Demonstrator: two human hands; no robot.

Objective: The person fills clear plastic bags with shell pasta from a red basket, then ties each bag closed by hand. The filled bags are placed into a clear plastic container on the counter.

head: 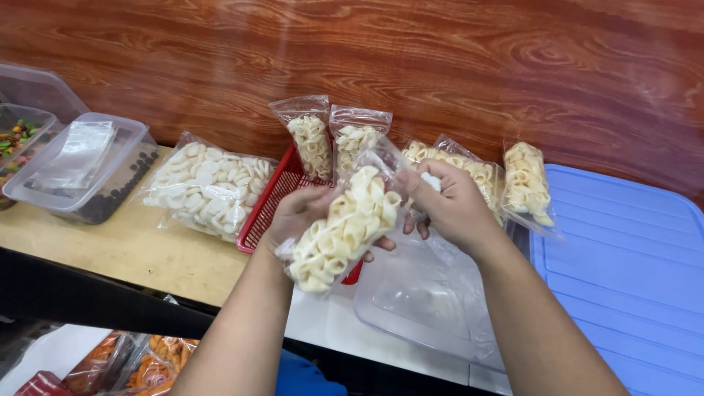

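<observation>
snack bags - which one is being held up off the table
The bag of ring-shaped crackers gripped between the left hand and right hand; the other bags lean along the wooden wall.

red basket [273,198] set on table | flat bag of white crackers [205,187] laid beside | 2 lidded tubs [81,172] (left) | blue lid [631,249] at right

Your way far is blocked: upright snack bags [323,139] stand in the red basket [273,204] against the wooden wall [440,66]. Left, bare desk [125,253] lies open before the big cracker bag [207,187]. Right, the blue lid [623,257] is flat and free.
</observation>
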